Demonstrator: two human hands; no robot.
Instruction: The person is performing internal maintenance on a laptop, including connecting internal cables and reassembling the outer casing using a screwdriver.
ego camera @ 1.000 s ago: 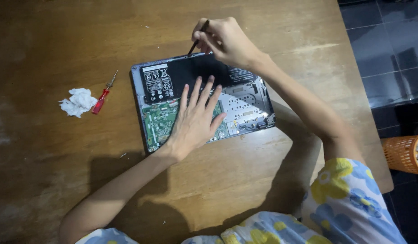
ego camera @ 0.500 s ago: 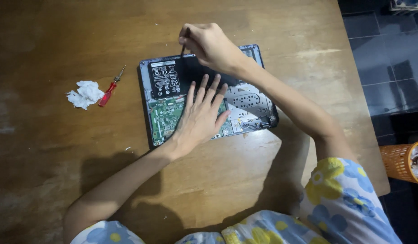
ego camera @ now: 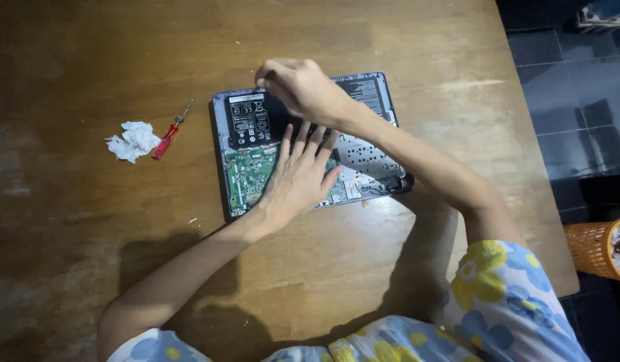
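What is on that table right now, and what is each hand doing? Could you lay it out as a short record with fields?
Surface: brown wooden table
Main item: opened laptop with back cover off, black battery and green circuit board exposed
Left hand: flat, fingers spread, pressing on the laptop's middle
Right hand: closed at the laptop's far edge; what it pinches is hidden
Left of laptop: red-handled screwdriver beside crumpled white tissue
Floor, right: orange basket on dark tiles

Opened laptop (ego camera: 363, 157) at table (ego camera: 88, 255) centre; left hand (ego camera: 296, 181) flat on its circuit board, right hand (ego camera: 300, 87) over its 12 o'clock edge. Screwdriver (ego camera: 169, 134) at laptop's 9 o'clock, touching crumpled tissue (ego camera: 132, 141) farther out. Basket (ego camera: 595, 251) on floor at 4 o'clock.
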